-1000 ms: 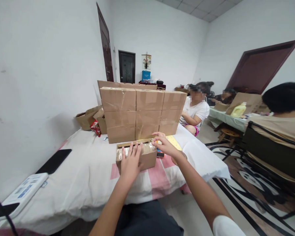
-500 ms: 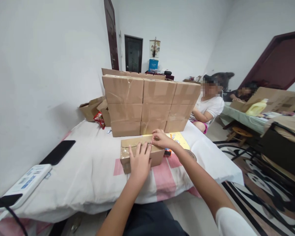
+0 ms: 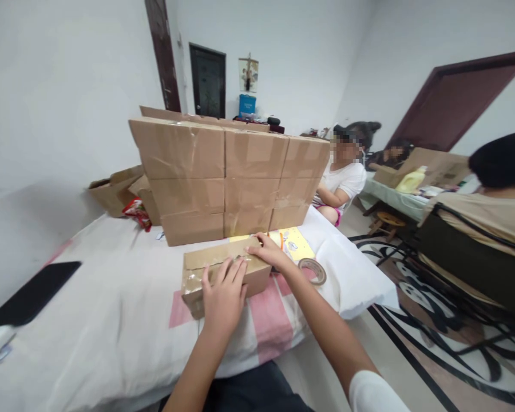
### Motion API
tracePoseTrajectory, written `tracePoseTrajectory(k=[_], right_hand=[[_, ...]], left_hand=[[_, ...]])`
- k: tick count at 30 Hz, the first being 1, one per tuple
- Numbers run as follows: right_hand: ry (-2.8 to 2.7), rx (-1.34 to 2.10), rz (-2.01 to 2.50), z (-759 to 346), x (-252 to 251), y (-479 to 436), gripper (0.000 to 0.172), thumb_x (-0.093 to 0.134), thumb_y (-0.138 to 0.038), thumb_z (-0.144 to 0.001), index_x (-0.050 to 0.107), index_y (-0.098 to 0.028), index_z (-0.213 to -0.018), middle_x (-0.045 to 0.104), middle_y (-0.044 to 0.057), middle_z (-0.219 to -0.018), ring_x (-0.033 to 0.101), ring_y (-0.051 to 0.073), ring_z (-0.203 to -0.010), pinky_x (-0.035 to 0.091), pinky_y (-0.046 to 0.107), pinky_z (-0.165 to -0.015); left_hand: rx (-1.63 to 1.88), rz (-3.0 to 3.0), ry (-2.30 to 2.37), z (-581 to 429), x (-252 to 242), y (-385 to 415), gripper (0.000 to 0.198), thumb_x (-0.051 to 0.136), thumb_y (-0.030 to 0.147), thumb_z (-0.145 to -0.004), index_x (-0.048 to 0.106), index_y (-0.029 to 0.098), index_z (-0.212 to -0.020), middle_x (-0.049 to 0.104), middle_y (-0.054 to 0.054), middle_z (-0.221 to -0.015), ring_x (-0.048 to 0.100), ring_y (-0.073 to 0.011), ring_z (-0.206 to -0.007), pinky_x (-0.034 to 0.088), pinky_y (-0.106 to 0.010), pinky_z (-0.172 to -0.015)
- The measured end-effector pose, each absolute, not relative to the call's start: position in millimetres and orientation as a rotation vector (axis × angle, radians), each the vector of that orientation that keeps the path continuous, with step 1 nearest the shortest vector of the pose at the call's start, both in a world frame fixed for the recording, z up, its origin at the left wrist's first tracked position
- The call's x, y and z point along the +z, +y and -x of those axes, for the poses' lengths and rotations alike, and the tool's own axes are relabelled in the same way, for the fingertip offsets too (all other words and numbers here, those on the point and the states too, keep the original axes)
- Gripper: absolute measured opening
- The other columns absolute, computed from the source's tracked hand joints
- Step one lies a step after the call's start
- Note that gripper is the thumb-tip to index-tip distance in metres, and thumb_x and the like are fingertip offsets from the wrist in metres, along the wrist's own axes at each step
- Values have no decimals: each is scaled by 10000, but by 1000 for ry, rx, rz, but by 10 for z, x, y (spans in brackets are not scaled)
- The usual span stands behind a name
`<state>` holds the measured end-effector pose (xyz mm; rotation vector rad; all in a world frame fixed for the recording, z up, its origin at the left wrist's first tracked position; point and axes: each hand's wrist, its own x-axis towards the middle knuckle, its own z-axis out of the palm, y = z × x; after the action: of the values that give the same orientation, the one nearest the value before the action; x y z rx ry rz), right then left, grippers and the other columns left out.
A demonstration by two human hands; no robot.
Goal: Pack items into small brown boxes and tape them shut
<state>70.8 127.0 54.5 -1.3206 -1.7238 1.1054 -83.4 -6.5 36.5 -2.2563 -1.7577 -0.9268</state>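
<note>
A small cardboard box (image 3: 255, 280) with clear tape over its left end lies before me on the cloth-covered table. My left hand (image 3: 225, 289) rests across its near top edge, fingers on the top and thumb against the front face. Along the top seam, the lid looks slightly torn near these fingers. My right hand (image 3: 268, 252) grips the box's far right top edge, thumb on the top and fingers over the far side, partly hidden. A roll of brown tape (image 3: 312, 271) lies flat to the right of my right forearm.
Behind the box stands a wall of stacked, taped cardboard boxes (image 3: 249, 197). A yellow patterned sheet (image 3: 299, 242) lies by its base. At left are an open carton (image 3: 114, 191), a red packet (image 3: 138, 214) and a black flat object (image 3: 32, 292). A person (image 3: 347, 174) sits beyond the stack.
My view has swung right and the scene has shifted left. My left fingers have drawn closer together. My right hand has changed from a raised pinch to gripping the box's edge. The tape roll shows more fully.
</note>
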Motion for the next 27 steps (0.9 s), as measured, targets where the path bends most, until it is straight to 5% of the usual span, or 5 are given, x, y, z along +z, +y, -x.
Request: tracePoseTrajectory(k=[4,12,27], right_hand=[[-1607,1117,1325,-668,473,1261,353,741,-325,-690,567,-223,-981,635,-16,-897,605,177,-822,480,294,-738],[-1559,1094,1266,-677,434,1203,316,720,-313,-691,547,-221,-939,601,-32,-869,581,167,-826,462,292,-775],[-1451,1162,1207,-651,463,1138,288,715,-324,-680,561,-216,-897,599,-24,-869,576,170,-827,456,301,-800]], left_hand=[[-911,2277,-1687,757,336,11,550,481,143,-907,504,270,-1441,555,-76,-1470,442,-308,-1402,39,-673,-1192],[-927,2319,-1575,685,245,105,485,477,184,-923,566,210,-1399,576,-75,-1447,519,-312,-1341,299,-519,-1113],[-962,2248,-1546,672,186,53,456,469,195,-947,575,189,-1391,592,-89,-1431,549,-311,-1301,329,-462,-1034]])
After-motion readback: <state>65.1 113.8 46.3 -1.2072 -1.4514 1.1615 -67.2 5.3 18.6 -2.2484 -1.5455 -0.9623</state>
